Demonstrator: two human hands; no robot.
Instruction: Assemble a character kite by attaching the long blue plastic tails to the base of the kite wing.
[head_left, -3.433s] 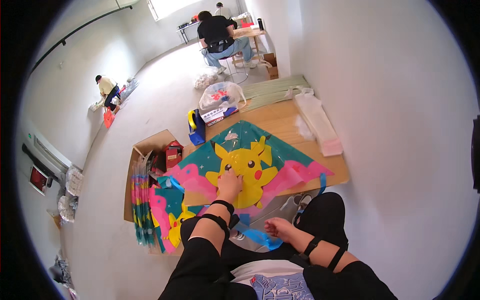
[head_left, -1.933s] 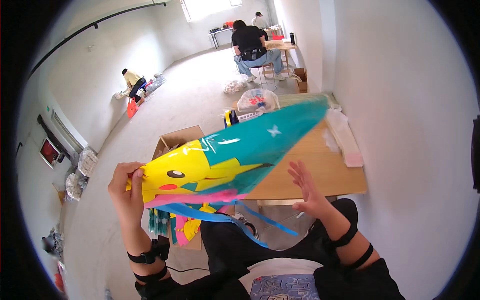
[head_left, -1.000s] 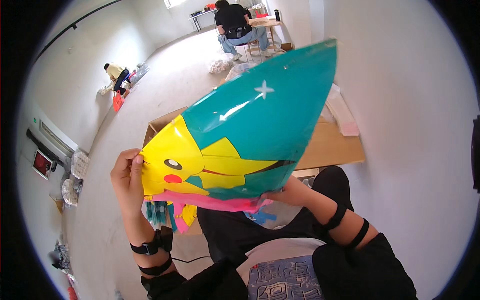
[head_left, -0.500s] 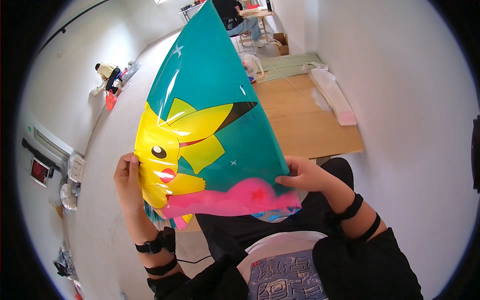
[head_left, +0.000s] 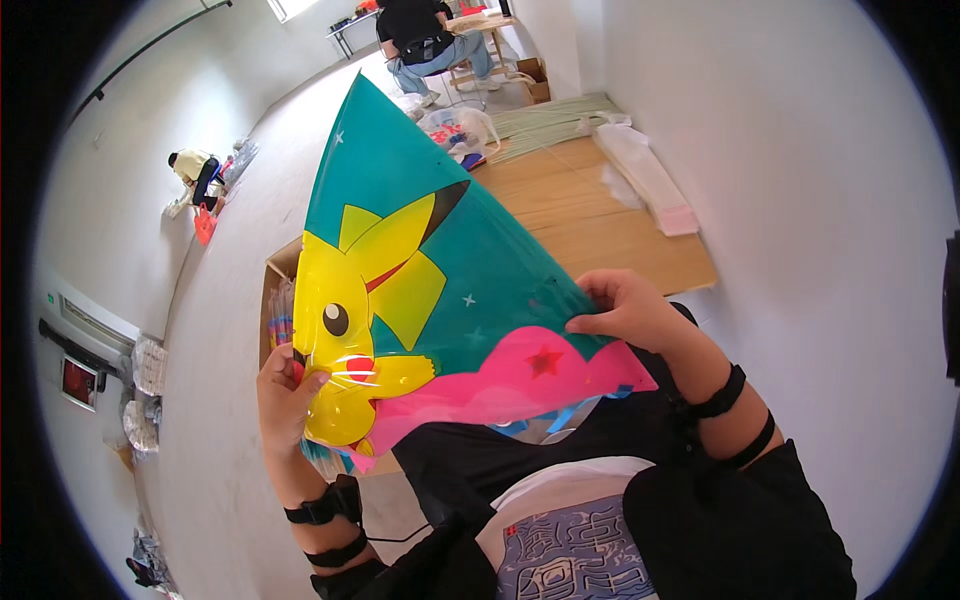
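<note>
A wooden table [head_left: 610, 225] is lying beyond both hands, under a big teal, yellow and pink kite [head_left: 430, 290] that is standing tilted above the lap. The right hand [head_left: 625, 310] is pinching its pink edge, and the left hand [head_left: 285, 395] is gripping the yellow corner opposite.

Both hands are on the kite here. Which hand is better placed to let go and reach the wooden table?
Probably the right hand: it holds the kite at the edge nearest the wooden table. The left hand grips the far yellow corner, over the floor.
</note>
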